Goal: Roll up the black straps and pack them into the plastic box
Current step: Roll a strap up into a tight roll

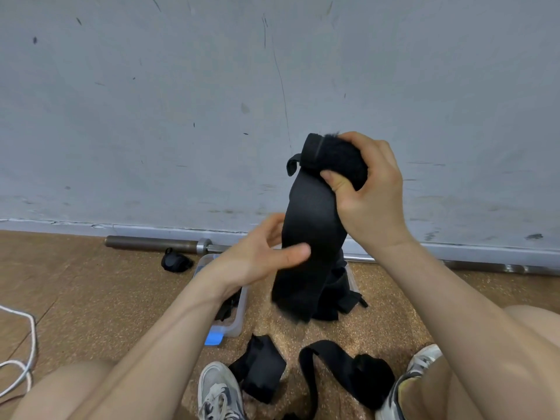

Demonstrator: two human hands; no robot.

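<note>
Crouched on speckled brown floor (91, 298) by a scuffed grey wall (151, 116), gripped the rolled top of the black strap (312, 231) in the right hand (372, 189) above the plastic box (239, 313), pinched its tail with the left hand (257, 259), half-hiding the box, loose straps (260, 368) before it, barbell (151, 243) behind.

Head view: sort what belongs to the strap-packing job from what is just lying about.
Job: hanging black strap, gripped by right hand and left hand; plastic box; folded strap; long loose strap; black bundle by the barbell, perhaps a strap.
Lying about: barbell; white cord.
</note>
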